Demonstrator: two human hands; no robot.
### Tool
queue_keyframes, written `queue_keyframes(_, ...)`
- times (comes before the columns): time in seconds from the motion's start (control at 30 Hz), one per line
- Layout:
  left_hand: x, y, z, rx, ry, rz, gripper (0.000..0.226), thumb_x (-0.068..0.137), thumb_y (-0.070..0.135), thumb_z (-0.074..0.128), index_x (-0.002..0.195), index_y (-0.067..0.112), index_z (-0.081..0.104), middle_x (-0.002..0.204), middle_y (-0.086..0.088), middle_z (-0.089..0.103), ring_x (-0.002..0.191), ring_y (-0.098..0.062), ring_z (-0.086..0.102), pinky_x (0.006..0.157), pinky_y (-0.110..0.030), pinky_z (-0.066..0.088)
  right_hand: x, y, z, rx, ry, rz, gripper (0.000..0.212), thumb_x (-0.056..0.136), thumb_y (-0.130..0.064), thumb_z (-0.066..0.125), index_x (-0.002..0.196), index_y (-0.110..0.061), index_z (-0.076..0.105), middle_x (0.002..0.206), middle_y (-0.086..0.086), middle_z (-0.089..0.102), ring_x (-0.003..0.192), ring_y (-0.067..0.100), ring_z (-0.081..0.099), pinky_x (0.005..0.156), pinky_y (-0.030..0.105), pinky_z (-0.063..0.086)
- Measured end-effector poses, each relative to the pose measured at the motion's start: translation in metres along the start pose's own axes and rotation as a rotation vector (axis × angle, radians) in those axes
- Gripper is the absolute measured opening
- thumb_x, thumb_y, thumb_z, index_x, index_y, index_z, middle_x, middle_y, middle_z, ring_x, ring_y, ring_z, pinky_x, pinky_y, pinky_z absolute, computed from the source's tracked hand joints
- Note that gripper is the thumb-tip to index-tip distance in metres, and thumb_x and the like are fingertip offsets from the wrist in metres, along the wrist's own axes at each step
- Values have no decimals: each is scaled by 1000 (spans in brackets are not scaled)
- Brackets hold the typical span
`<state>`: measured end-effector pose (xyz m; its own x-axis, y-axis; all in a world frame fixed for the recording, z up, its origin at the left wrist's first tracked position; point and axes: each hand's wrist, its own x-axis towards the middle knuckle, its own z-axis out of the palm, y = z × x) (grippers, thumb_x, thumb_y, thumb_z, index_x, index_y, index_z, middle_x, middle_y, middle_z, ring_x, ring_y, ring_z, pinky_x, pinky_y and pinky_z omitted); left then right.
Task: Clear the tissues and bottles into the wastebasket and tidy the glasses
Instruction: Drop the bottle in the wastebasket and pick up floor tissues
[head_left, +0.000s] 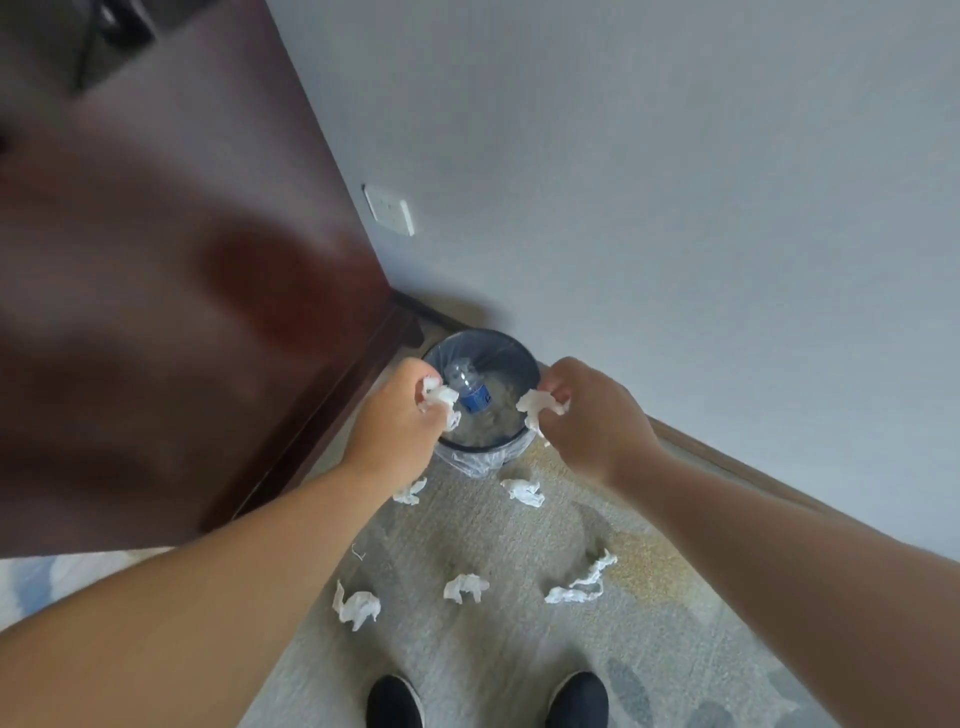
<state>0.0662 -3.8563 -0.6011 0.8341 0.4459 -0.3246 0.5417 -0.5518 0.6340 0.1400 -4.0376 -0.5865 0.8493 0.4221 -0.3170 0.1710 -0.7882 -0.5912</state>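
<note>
Left hand (395, 421) and right hand (592, 415) pinch white crumpled tissues (439, 397) above your round dark wastebasket (535, 364). 1 clear plastic bottle (470, 392) binned; 5 floor tissues (465, 587) remain, 6 o'clock.

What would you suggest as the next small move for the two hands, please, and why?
Probably open both hands and let go. The left hand grips a crumpled tissue and the right hand a second tissue, both over the wastebasket, where a bottle already lies, so releasing should drop them inside.

wastebasket (527, 364) beside cabinet (182, 260), bottle (470, 392) in it, tissues (466, 587) on carpet (467, 649) before it
</note>
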Motion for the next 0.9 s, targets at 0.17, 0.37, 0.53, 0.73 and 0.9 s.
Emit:
queue_keyframes(0.17,47,-59,60,-1,17,6,10,87,11,49,90,21,51,75,6,52,65,-11,47,54,-29,35,49,40,80,-16,25,-13,19,91,-17,53,108,-20,58,105,-1,63,90,17,55,70,30,42)
queue_keyframes(0.37,99,-119,123,-3,57,35,12,88,14,49,97,19,54,88,-1,59,77,-20,54,58,-29,38,101,82,152,-52,68,-10,28,90,-12,51,116,-19,57,113,3,61,90,17,53,71,27,37)
queue_keyframes(0.53,127,-159,157,-30,48,66,36,90,24,58,125,24,49,116,1,54,97,-17,54,73,-28,39,128,106,194,-74,92,-9,43,89,-16,56,132,-21,50,127,3,51,92,15,49,78,27,37)
queue_keyframes(0.73,127,-191,162,-54,83,50,36,91,25,57,126,26,49,120,3,53,96,-14,53,74,-27,39,122,119,225,-78,53,-93,32,90,-28,55,122,-24,56,121,-1,60,97,17,61,86,38,53)
queue_keyframes(0.9,88,-189,134,-74,70,6,34,92,26,56,125,29,49,119,6,53,97,-11,54,72,-25,39,81,100,210,-44,8,-51,33,90,-23,58,123,-23,57,118,-3,61,98,13,61,85,30,49)
